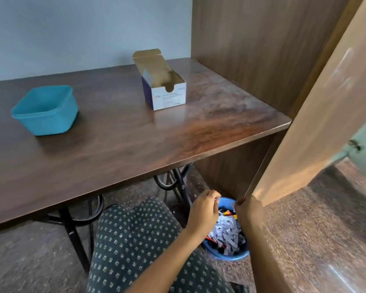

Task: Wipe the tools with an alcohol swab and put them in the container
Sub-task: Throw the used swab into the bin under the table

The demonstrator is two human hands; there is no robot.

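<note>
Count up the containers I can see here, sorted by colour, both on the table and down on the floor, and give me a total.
Teal: 1, the tub on the table.
White and purple: 1, the open cardboard box on the table.
Blue: 1, the bin on the floor, holding shredded paper.
Total: 3

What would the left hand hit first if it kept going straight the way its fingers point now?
Probably the right hand: the left hand points its curled fingers across the round blue waste bin of shredded paper toward it, a thin, blurred item between them. Depth is unclear.
</note>
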